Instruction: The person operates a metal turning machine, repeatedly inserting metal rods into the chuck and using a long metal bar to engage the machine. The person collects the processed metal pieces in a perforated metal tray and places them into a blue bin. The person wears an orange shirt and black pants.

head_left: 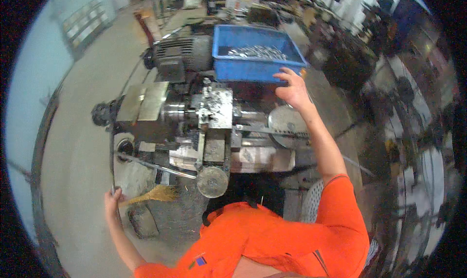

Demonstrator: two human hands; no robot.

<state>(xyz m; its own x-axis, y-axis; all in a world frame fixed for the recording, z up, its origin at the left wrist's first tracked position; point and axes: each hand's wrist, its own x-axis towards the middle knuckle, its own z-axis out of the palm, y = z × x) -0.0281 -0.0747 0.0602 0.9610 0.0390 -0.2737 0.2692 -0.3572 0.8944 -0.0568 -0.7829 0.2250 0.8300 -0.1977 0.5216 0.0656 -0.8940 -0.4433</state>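
My left hand (112,202) is closed around the lower end of a long, thin dark rod (112,156), which runs up along the left side of a lathe-like machine. My right hand (293,89) hangs in the air by the near right corner of a blue plastic bin (253,70), fingers apart and curled a little, with nothing in them. Inside the bin lies a heap of small shiny metal parts (258,52). Below my right hand is a round metal disc (286,120) on the machine. Metal chips cover the machine's tool block (216,108).
A motor (182,54) sits left of the bin. A handwheel (212,182) and a slanting steel bar (160,168) stick out toward me. A straw broom (155,194) lies on the floor near a dustpan (143,220). Dark machinery crowds the right, blurred.
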